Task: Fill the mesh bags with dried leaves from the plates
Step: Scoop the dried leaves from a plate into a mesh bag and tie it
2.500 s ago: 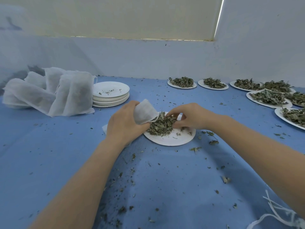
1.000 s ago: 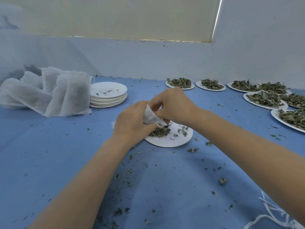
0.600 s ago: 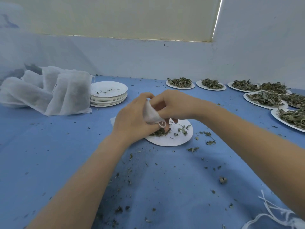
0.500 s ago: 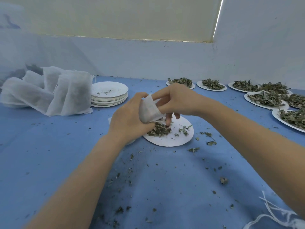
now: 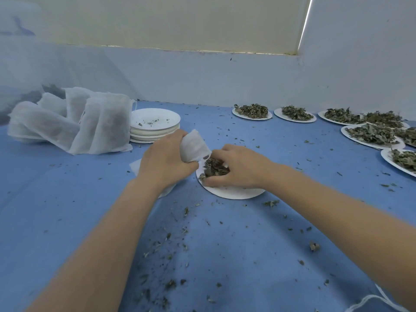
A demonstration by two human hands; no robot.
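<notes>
On the blue table (image 5: 67, 221), the left hand (image 5: 165, 162) grips a white mesh bag (image 5: 194, 146), its mouth tilted down toward a white plate (image 5: 234, 191). Beside it, the right hand (image 5: 239, 167) curls around a clump of dried leaves (image 5: 215, 167) on that plate. Filled bags (image 5: 74, 122) lie far left, beside stacked plates (image 5: 155, 127).

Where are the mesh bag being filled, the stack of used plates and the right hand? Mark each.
mesh bag (image 5: 194, 146): head view, middle of its white side.
stack of used plates (image 5: 155, 119): head view, top plate's face.
right hand (image 5: 242, 166): head view, back of hand.
</notes>
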